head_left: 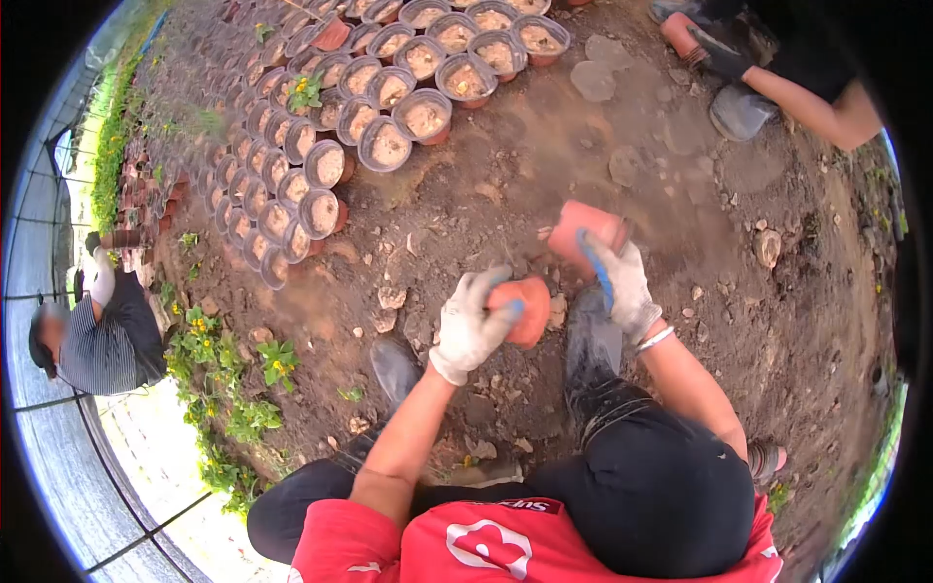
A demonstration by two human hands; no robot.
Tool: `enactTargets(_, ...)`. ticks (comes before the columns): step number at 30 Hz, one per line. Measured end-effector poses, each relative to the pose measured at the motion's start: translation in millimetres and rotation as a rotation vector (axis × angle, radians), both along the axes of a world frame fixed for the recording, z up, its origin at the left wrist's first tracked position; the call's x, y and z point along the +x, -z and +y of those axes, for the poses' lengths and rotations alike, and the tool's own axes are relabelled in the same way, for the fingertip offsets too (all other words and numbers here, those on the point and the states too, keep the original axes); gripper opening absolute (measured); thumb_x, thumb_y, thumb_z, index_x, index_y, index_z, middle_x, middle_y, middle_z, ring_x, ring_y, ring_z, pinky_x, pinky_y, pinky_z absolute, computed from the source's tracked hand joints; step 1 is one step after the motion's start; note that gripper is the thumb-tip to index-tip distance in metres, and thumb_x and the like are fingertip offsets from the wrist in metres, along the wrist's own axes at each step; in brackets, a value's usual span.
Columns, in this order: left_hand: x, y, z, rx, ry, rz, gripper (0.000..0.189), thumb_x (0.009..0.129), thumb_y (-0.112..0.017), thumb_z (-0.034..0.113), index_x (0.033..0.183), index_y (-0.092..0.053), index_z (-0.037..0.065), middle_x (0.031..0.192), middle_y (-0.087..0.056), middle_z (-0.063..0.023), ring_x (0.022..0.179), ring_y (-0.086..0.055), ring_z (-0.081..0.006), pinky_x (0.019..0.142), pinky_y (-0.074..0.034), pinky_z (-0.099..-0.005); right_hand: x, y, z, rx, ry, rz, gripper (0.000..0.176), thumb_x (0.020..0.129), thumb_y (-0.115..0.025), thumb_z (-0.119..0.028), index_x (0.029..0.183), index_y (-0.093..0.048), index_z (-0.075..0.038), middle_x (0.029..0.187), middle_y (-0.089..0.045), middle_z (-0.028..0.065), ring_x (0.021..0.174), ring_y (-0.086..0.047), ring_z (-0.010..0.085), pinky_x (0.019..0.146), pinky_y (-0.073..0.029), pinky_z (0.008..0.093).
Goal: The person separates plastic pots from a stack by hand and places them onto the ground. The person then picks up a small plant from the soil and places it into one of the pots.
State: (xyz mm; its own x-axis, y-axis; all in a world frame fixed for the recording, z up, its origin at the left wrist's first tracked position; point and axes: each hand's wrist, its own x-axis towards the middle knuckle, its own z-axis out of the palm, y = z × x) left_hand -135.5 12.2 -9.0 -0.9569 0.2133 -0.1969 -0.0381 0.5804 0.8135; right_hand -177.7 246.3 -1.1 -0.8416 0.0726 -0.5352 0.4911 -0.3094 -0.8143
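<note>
My left hand (470, 328), in a white glove with blue on the fingers, is closed around a small orange-red plant pot (528, 313) low over the soil. To the right and a little farther out, my right hand (622, 284), gloved the same way, grips another reddish plant pot (589, 231), which lies tilted on its side and is slightly blurred. The two pots are apart. What is inside either pot cannot be seen. Both hands are between and just beyond my boots.
Rows of dark-rimmed pots (389, 146) filled with pale soil stand at the upper left. Stones (387, 321) litter the muddy ground. A co-worker's gloved hand (721, 56) holds a reddish pot at upper right. Another person (107, 330) crouches at left beside yellow-flowered plants (199, 340).
</note>
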Motion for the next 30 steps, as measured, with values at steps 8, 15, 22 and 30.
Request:
enactTargets(8, -13, 3, 1, -0.246, 0.291, 0.004, 0.068, 0.074, -0.075, 0.039, 0.131, -0.053, 0.009, 0.123, -0.051, -0.0224, 0.113, -0.052, -0.0394, 0.096, -0.044, -0.0439, 8, 3, 19, 0.164, -0.083, 0.165, 0.032, 0.088, -0.07, -0.02, 0.112, -0.063, 0.0, 0.102, -0.066, 0.0023, 0.091, -0.061, 0.0092, 0.083, -0.048, 0.0263)
enactTargets(15, -44, -25, -23, 0.0, -0.033, -0.014, 0.068, 0.072, -0.08, 0.024, 0.131, -0.053, 0.004, 0.12, -0.054, -0.016, 0.109, -0.055, -0.0275, 0.095, -0.046, -0.038, 10, 12, 27, 0.03, -0.064, 0.055, 0.034, 0.091, -0.067, -0.021, 0.115, -0.061, 0.003, 0.109, -0.065, 0.0055, 0.096, -0.061, 0.012, 0.088, -0.047, 0.0264)
enactTargets(22, -64, -36, 17, 0.189, -0.025, 0.113, 0.075, 0.072, -0.081, 0.022, 0.137, -0.048, 0.005, 0.129, -0.051, -0.0132, 0.117, -0.053, -0.0244, 0.101, -0.042, -0.0363, 13, 0, 3, -0.076, -0.244, 0.248, 0.037, 0.094, -0.061, -0.018, 0.124, -0.055, 0.003, 0.118, -0.063, 0.0091, 0.105, -0.062, 0.0177, 0.093, -0.049, 0.0313)
enactTargets(30, -63, -15, 30, 0.741, -0.284, -0.01, 0.097, 0.064, -0.087, 0.019, 0.144, -0.035, 0.003, 0.135, -0.047, -0.0094, 0.123, -0.048, -0.0228, 0.106, -0.037, -0.0375, 4, -10, -13, -0.645, -0.076, -0.081, 0.036, 0.092, -0.063, -0.014, 0.124, -0.055, 0.002, 0.117, -0.064, 0.0107, 0.106, -0.064, 0.0184, 0.092, -0.052, 0.0328)
